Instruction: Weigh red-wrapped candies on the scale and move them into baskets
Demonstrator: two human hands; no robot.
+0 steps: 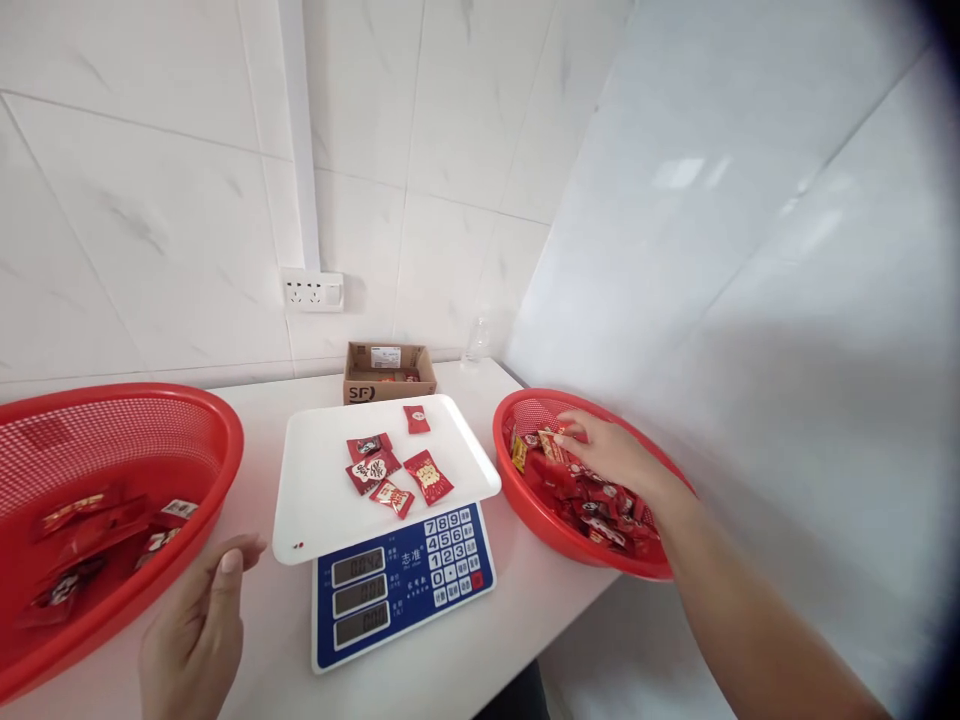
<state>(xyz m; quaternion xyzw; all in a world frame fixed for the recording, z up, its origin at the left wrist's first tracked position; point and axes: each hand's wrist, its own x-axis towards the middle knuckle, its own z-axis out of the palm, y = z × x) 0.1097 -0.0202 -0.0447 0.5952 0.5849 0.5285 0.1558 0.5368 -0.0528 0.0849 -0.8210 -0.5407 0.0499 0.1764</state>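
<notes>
- Our right hand is in the right basket, fingers drawn narrow over the packets there; we cannot tell whether one is pinched. A loose hold on slick wrapping could drop it, or two could come up together.
- Our left hand is narrow, thumb near the curled index finger, with nothing visible in it. It sits just beside the left basket; a careless swing could knock that rim.
- Five red sweets lie apart from the baskets, on the white tray of the scale. The tray looks shallow, so a bump might slide some off.
- A wrist resting on the tray would likely spoil the reading.
- The right basket seems to reach past the table edge; pressing its outer side could tip it.
</notes>
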